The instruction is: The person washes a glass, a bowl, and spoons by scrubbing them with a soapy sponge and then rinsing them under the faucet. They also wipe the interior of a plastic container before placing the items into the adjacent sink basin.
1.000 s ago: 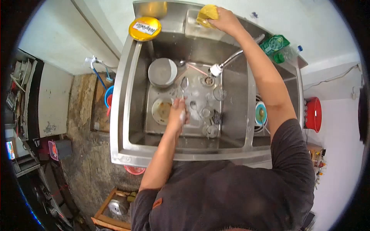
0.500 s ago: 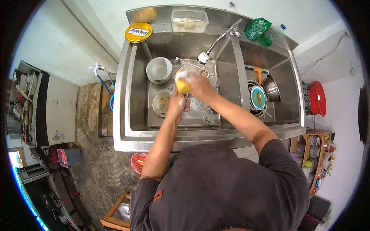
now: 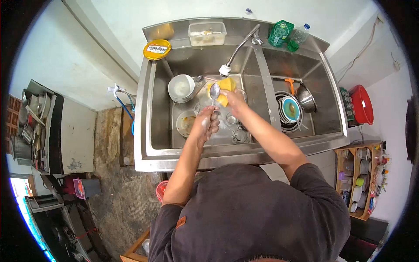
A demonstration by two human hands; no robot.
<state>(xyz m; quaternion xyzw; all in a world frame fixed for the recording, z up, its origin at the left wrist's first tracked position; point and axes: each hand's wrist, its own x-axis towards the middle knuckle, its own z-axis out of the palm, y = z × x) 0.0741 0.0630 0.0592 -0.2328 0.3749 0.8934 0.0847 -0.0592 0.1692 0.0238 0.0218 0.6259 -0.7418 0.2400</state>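
Over the left basin, my left hand (image 3: 204, 125) is closed round the handle of a metal spoon (image 3: 214, 90), its bowl pointing up and away from me. My right hand (image 3: 236, 102) grips a soft yellow cleaning cloth (image 3: 227, 83), which spreads out behind and beside the spoon's bowl. To the left stands a stack of white bowls (image 3: 180, 88). A plate with food scraps (image 3: 186, 124) lies on the basin floor near my left hand. Several clear glasses (image 3: 241, 136) sit below my right hand, partly covered by it.
The faucet (image 3: 225, 70) hangs just beyond the cloth. In the right basin are stacked plates (image 3: 281, 122), a turquoise bowl (image 3: 291, 107) and a metal pot (image 3: 306, 98). Along the back ledge stand a yellow lid (image 3: 157, 49), a plastic container (image 3: 207, 39) and a green pouch (image 3: 279, 33).
The yellow cloth, earlier bunched with foam round the spoon, has opened out and the spoon's bowl now shows. My right hand has shifted slightly right. The camera view has tilted a little.
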